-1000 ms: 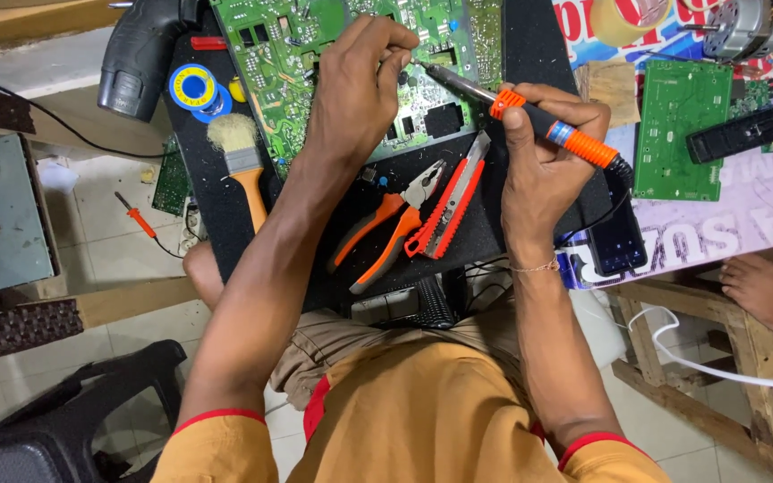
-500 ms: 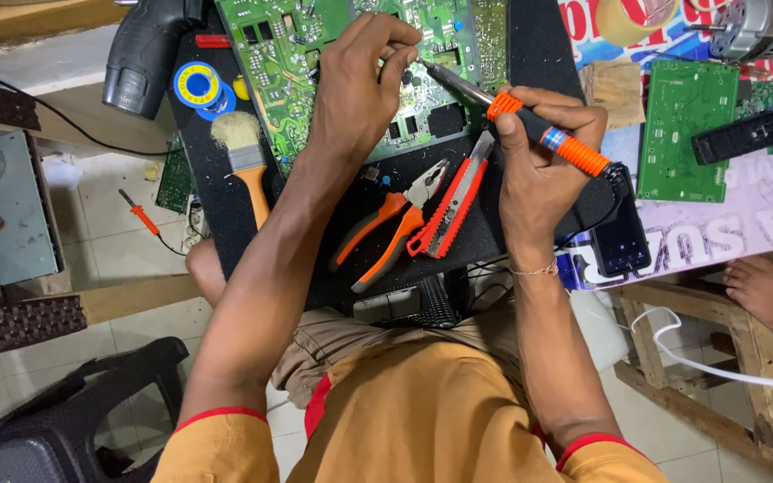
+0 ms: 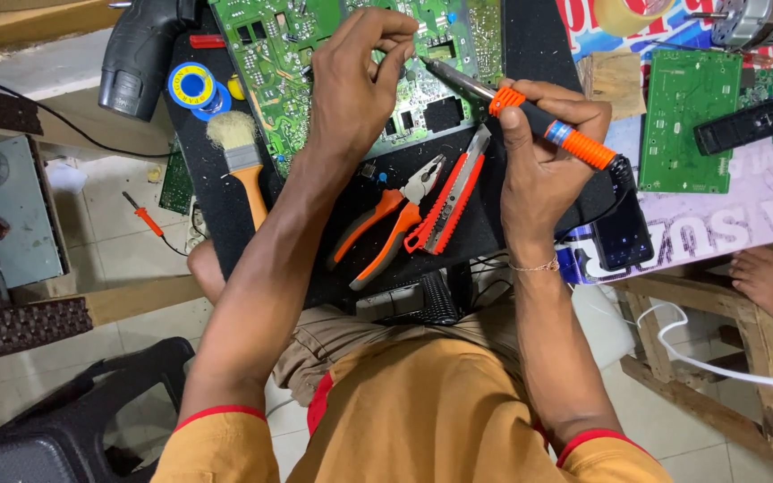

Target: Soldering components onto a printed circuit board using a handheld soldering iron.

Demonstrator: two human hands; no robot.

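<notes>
While right hand (image 3: 543, 161) grips soldering iron (image 3: 530, 112) | left hand (image 3: 360, 85) pinched over circuit board (image 3: 284, 63)

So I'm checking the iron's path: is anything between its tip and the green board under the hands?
Nothing visible blocks it. The soldering iron in the right hand points its tip straight at the left hand's fingertips over the green board. The pliers and cutter lie below, clear of it.

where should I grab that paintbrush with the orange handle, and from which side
Grip the paintbrush by its orange handle, coming from the left, the floor side. The handle lies flat on the black mat, pointing toward you, bristles away. The left hand and its forearm crowd the brush's right side.
</notes>
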